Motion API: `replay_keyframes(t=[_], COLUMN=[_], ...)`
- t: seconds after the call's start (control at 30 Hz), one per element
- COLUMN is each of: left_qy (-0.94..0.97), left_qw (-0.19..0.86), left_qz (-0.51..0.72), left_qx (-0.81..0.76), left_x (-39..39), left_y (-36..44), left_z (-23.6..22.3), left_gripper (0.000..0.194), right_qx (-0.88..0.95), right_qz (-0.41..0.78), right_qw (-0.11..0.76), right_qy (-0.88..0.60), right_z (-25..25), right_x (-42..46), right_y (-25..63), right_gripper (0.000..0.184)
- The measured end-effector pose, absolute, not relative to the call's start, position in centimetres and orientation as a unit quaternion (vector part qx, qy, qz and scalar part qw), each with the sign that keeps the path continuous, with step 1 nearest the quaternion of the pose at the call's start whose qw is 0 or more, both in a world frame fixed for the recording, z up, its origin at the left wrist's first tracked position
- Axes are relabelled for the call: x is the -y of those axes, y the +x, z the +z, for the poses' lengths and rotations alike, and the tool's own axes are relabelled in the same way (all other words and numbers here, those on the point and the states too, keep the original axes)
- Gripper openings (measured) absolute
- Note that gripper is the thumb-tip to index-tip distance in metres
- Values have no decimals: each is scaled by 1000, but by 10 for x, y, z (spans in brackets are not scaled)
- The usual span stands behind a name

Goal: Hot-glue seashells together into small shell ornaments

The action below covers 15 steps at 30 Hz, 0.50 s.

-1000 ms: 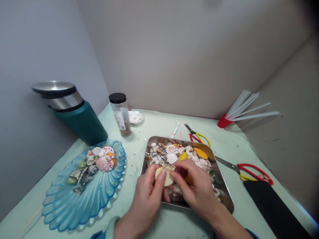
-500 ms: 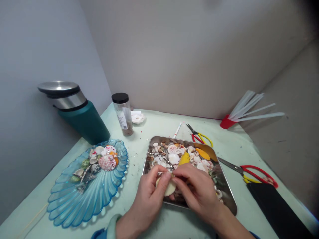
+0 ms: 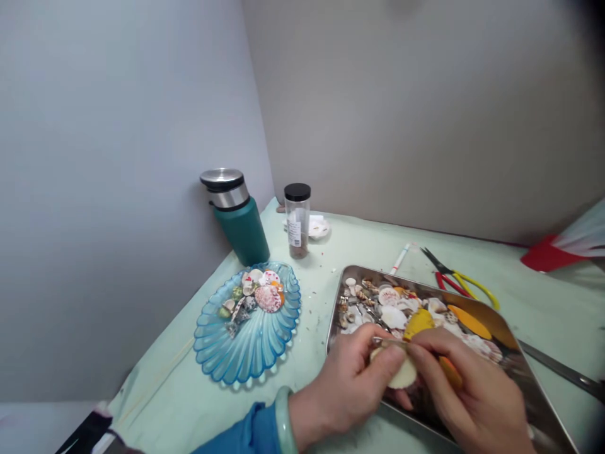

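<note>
My left hand point(image 3: 347, 378) is closed on a pale cream seashell point(image 3: 403, 373), its thumb lying across the shell's upper edge. A thin, narrow strip point(image 3: 390, 342) runs along that edge between my hands; its kind is hard to make out. My right hand point(image 3: 466, 381) pinches at the right end of this strip, thumb and forefinger together. Both hands are over the near side of a metal tray point(image 3: 334, 315) full of assorted shells. Among them are a yellow shell point(image 3: 420, 323) and an orange one point(image 3: 470, 321).
A blue scalloped glass dish point(image 3: 255, 359) with several shells stands left, before a teal bottle point(image 3: 242, 230). Behind are a black-lidded jar point(image 3: 297, 230) and a white shell point(image 3: 319, 227). Pliers point(image 3: 466, 280), a dark blade point(image 3: 560, 367) and a red cup point(image 3: 551, 253) are right.
My view has turned left, so everything sits further right in the picture. Both hands stay together at the shell over the tray, and the thin strip shows more clearly.
</note>
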<state>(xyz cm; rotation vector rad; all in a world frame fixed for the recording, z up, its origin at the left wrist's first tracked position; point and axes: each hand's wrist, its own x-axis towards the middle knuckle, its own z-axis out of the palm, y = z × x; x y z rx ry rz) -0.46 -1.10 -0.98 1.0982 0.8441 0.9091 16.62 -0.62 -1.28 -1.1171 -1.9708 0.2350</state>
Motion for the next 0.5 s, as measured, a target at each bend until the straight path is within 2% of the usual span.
replay_keyframes(t=[0.1, 0.2, 0.5], left_qy=[430, 382, 410], left_qw=[761, 808, 768], left_qz=[396, 393, 411], left_qx=[-283, -217, -271], left_x=[8, 4, 14], left_y=[-3, -3, -14], left_z=[-12, -13, -4], left_gripper=[55, 55, 43], right_qx=[768, 767, 791], right_qz=[53, 45, 45], right_qw=[430, 435, 439], right_qy=[-472, -469, -423], right_z=[-14, -14, -9], right_x=[6, 6, 5], right_y=[170, 171, 169], right_gripper=[15, 17, 20])
